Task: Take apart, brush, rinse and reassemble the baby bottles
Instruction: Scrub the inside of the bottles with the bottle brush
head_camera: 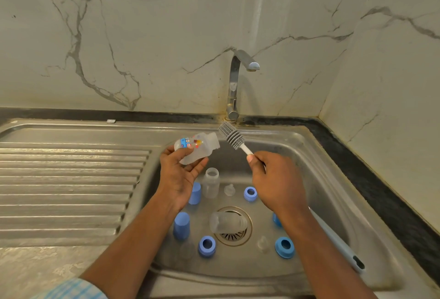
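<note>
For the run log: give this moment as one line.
left hand: holds clear printed plastic baby bottle | right hand: grips grey silicone bottle brush, head outside bottle | steel tap: no stream

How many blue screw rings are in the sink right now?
3. The back ring lies beyond the drain, the front-left ring and front-right ring flank its near side. A blue piece half hidden behind the right forearm may be a fourth.

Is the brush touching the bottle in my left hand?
Cannot tell. In the head view the bristles of the brush sit right beside the mouth of the bottle, with no plain gap or contact.
</note>
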A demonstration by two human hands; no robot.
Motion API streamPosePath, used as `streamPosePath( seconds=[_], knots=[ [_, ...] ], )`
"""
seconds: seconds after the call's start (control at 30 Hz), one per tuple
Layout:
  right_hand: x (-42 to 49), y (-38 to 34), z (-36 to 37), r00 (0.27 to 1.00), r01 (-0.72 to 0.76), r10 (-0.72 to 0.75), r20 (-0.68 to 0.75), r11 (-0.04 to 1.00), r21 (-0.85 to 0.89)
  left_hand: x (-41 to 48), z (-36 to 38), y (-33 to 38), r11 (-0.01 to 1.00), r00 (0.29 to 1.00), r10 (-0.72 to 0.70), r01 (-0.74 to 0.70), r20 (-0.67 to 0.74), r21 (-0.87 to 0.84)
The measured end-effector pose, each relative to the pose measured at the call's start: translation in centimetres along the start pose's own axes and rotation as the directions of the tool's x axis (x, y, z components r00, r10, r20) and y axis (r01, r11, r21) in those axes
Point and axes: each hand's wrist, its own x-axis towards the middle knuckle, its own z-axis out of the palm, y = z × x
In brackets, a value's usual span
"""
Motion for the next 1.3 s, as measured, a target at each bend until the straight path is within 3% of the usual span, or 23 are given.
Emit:
streamPosePath(
  seconds=[0.17,0.3,0.4,0.57,0.77,1.0,1.13,1.23,1.3],
  knots=[
    [-0.3,-0.1,0.8,0.998,0.043,-0.043,0.034,0.999,0.010,-0.1,0.5,-0.6,0.991,0.999,0.033,-0.033,0.007,0.133],
    [-0.1,0.1,1.1,0.999,0.027,-0.027,0.030,0.999,-0.024,-0.2,0.5,-0.8,0.998,0.997,-0.019,0.014,0.073,0.065],
    [0.1,0.1,0.8,1.000,0.002,-0.001,0.006,0.999,-0.046,-0.3,0.6,-1.0,0.994,0.993,-0.020,0.006,0.120,0.113],
    [0.2,0.3,0.5,1.000,0.000,0.000,0.021,1.000,-0.018,-0.8,0.8,-1.8,0.882,0.976,0.136,-0.197,0.169,0.428],
    [-0.6,-1.4,1.2,0.984,0.124,-0.116,0.135,0.991,-0.049,-0.5,0.4,-1.2,0.811,0.958,0.255,-0.288,0.135,0.509],
    [0.7,0.2,0.1,0.998,-0.061,0.060,-0.013,0.996,-0.059,-0.8,0.8,-1.5,0.758,0.951,0.223,-0.308,0.215,0.576],
    [0.2,-0.1,0.2,0.994,0.059,-0.062,0.093,0.997,0.041,-0.7,0.5,-1.4,0.703,0.937,0.258,-0.350,0.236,0.619],
    [-0.2,-0.9,0.5,0.971,0.132,-0.130,0.203,0.991,0.006,-0.4,0.2,-1.0,0.648,0.921,0.301,-0.388,0.247,0.656],
    [-0.1,-1.0,0.6,0.974,0.138,-0.132,0.183,0.990,-0.017,-0.3,0.3,-1.0,0.642,0.917,0.304,-0.398,0.259,0.656]
  ],
)
